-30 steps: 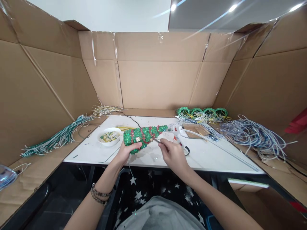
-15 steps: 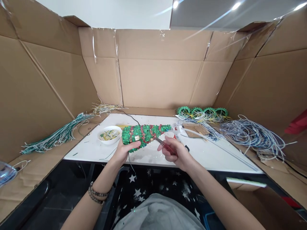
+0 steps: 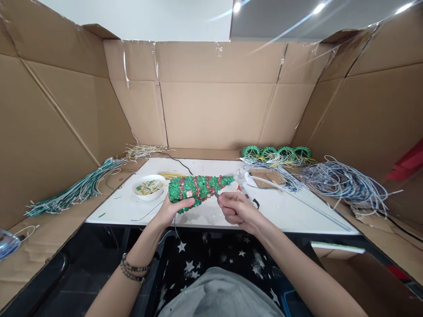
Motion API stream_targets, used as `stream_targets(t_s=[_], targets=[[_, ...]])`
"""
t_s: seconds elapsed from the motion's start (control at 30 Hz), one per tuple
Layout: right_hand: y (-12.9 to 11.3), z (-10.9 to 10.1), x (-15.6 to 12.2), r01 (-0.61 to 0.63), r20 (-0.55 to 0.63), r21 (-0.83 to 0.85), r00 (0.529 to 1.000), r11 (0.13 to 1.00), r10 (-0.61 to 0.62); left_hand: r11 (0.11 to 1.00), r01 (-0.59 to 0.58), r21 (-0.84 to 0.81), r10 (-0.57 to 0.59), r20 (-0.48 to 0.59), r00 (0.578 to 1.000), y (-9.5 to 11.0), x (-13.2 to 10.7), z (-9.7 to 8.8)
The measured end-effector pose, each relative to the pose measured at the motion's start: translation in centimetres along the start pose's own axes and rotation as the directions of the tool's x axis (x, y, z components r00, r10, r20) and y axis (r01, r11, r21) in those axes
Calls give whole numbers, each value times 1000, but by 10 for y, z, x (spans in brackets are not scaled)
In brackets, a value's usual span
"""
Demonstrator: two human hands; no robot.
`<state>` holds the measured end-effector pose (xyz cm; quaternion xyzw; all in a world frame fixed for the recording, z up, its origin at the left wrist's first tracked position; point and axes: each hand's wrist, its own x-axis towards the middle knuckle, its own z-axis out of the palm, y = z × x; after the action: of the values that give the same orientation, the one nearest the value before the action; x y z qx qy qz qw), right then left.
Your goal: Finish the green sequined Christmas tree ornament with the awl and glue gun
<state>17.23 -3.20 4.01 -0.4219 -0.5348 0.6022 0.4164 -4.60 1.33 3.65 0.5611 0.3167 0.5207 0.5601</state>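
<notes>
My left hand (image 3: 173, 209) is closed around the wide end of a small green Christmas tree (image 3: 190, 193) with red garland bands, lying on its side above the table. Its narrow tip points right, and my thumb rests along its near side. My right hand (image 3: 236, 208) is closed on a small pointed tool (image 3: 216, 194), whose dark tip meets or nearly meets the tree's near side. My fingers cover the tool's handle; its exact kind cannot be made out. A thin wire (image 3: 177, 231) hangs below the tree.
A white bowl (image 3: 135, 192) of wire snippets stands left on the white table (image 3: 297, 215). A glue gun (image 3: 246, 180) with a long clear stick lies right. Green rings (image 3: 276, 152), tangled wires (image 3: 343, 182) and green-white strands (image 3: 76, 187) lie around the edges, within cardboard walls (image 3: 214, 110).
My right hand has turned, its fingers now wrapped over the tool's red handle that showed before. The tree has tipped slightly in my left hand. The whole view has shifted a little.
</notes>
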Motion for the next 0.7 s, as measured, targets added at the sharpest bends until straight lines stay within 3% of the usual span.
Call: stream_targets(t_s=[0.1,0.2,0.3,0.43,0.57,0.63,0.7], targets=[[4,8,0,132,-163,-165,974,978,-159,1000,6,26,-6,-14,1000,-1,0,1],[8,16,-1,219,-285,-352,901,910,-327,999,33,7,-33,-15,999,-1,1,5],[13,20,-1,234,-340,-480,839,846,-425,1000,10,22,-9,-34,999,0,1,8],[18,20,1,228,-361,-542,806,809,-469,1000,17,22,-16,-67,998,0,2,12],[12,14,1,249,-320,-516,832,819,-454,1000,9,-23,-12,-96,995,4,2,12],[6,10,-2,235,-262,-410,895,881,-361,999,1,-42,-6,-111,994,6,1,10],[-1,6,-7,148,-163,-135,972,980,-170,998,-9,-55,3,-118,993,8,-1,9]])
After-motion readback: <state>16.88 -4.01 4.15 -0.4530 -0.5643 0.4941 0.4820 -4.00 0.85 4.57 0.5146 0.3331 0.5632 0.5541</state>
